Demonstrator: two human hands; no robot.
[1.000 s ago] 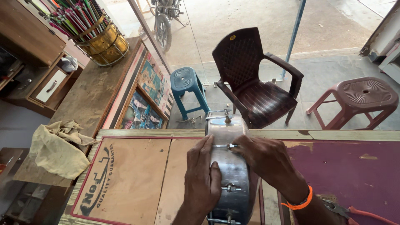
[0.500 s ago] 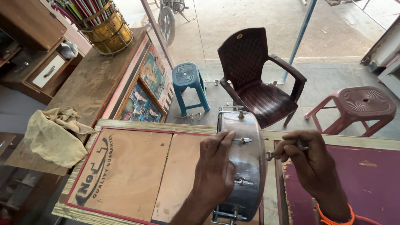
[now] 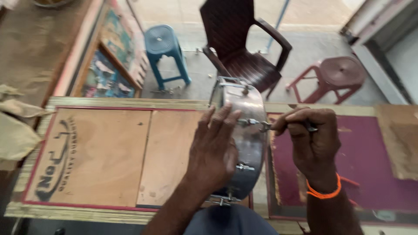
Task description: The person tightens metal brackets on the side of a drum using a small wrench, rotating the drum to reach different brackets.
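- A round, shiny metal drum shell with small tuning lugs (image 3: 244, 143) is being stood on edge at the middle of the plywood worktop (image 3: 104, 156), its upper rim reaching just over the far edge and its lower rim lying close to the near edge.
- The left hand (image 3: 215, 148) is being pressed flat against the drum's left face, fingers spread and extended, nothing being gripped.
- The right hand (image 3: 311, 139) is being held just right of the shell; its fingers are being curled tightly around a small metal tuning key (image 3: 266, 126), whose tip is being set against a lug on the shell's side.
- An orange band (image 3: 324, 191) is being worn at the right wrist.
- A wide stretch of bare printed board is being left open to the left of the drum, up to the worktop's left edge, where a crumpled beige cloth (image 3: 15, 126) is hanging over.
- A maroon panel (image 3: 374, 165) is being left mostly open under and beyond the right hand.
- Past the far edge, a dark brown plastic armchair (image 3: 244, 48), a blue plastic stool (image 3: 163, 50) and a maroon plastic stool (image 3: 337, 76) are being kept well apart on the floor.
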